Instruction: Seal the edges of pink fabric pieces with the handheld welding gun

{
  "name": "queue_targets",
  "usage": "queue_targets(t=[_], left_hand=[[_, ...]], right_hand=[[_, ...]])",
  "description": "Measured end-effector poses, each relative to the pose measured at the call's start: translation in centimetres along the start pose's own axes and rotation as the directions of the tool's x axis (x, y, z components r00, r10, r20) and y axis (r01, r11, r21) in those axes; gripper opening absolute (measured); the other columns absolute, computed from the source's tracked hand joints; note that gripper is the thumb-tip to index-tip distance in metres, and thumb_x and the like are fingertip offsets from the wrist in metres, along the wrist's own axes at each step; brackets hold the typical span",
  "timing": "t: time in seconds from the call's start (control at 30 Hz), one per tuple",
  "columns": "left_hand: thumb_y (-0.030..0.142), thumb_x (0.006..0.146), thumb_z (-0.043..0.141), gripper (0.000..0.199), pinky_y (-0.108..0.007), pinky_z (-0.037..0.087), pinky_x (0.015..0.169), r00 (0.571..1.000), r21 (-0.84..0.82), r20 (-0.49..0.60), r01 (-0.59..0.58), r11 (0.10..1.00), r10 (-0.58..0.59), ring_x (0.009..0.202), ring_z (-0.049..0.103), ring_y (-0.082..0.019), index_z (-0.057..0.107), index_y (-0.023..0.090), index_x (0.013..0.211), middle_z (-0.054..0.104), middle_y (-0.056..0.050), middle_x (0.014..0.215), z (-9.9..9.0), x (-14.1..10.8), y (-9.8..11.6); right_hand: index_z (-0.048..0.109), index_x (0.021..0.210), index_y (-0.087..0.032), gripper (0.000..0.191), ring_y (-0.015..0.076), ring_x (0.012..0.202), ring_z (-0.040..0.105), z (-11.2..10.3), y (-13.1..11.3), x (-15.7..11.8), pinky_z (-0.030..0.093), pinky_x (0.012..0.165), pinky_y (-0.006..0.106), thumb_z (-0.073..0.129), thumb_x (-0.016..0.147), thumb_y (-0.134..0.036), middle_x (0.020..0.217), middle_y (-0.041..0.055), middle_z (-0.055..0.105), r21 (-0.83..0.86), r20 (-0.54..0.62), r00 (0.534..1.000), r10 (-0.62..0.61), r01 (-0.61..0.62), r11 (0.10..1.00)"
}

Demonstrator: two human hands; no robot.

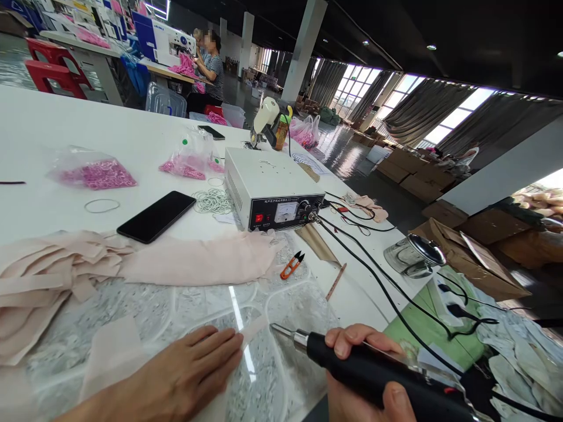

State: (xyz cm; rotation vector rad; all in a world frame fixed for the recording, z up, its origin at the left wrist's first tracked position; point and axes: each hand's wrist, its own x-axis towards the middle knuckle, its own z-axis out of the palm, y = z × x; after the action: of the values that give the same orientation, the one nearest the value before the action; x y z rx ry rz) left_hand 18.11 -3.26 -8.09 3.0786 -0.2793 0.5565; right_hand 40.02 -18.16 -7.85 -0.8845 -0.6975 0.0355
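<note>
My left hand (193,366) lies flat, fingers stretched out, on a pale pink fabric piece (114,346) over the clear patterned mat (153,313). A narrow end of fabric (254,329) sticks out past its fingertips. In my right hand (365,346), wrapped round it, is a black ultrasonic welding handpiece (387,375). The metal tip points left, close beside the fabric end; whether they touch I cannot tell. Ahead stands the welder's control box (285,208), cabled to the handpiece. Orange thread snips (291,266) lie on the mat near a long fabric piece (197,261).
A fabric pile (53,269) lies at left. Beyond are a phone (157,215), rubber bands (213,201) and bags of pink pieces (97,174). Black cables (378,266) cross the table's right side by a glass mug (413,256). A co-worker (214,70) sits at a sewing machine.
</note>
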Motion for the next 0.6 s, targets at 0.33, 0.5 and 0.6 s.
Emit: queue_targets(t=[0.33,0.5,0.6], left_hand=[[-0.005,0.096,0.034,0.05,-0.028,0.047,0.106,1.0,0.013,-0.03,0.005,1.0,-0.005,0.121,0.067,-0.02,0.065,0.011,0.133,0.073,-0.008,0.132,-0.08,0.12,-0.12],[-0.004,0.098,0.033,0.049,-0.028,0.048,0.104,0.999,0.008,-0.046,0.016,1.0,-0.016,0.118,0.068,-0.02,0.066,0.012,0.131,0.073,-0.006,0.132,-0.41,0.35,0.08],[-0.003,0.098,0.035,0.048,-0.028,0.047,0.106,0.999,-0.007,-0.04,0.022,1.0,-0.022,0.12,0.067,-0.02,0.065,0.012,0.132,0.071,-0.006,0.134,-0.24,0.15,0.11]], right_hand=[[0.068,0.093,-0.018,0.025,0.0153,0.058,0.059,0.97,-0.1,0.0,0.054,0.055,0.034,0.056,0.083,-0.038,0.075,0.001,0.065,0.028,-0.002,0.999,0.038,-0.038,0.999],[0.068,0.092,-0.019,0.024,0.0151,0.058,0.061,0.83,-0.08,0.16,0.056,0.056,0.033,0.057,0.083,-0.038,0.076,0.0009,0.066,0.02,0.007,0.999,0.043,-0.043,0.999],[0.068,0.092,-0.019,0.024,0.0152,0.057,0.06,0.79,-0.12,0.34,0.056,0.056,0.033,0.058,0.083,-0.038,0.075,0.0008,0.066,0.004,0.011,0.999,0.03,-0.03,1.0]])
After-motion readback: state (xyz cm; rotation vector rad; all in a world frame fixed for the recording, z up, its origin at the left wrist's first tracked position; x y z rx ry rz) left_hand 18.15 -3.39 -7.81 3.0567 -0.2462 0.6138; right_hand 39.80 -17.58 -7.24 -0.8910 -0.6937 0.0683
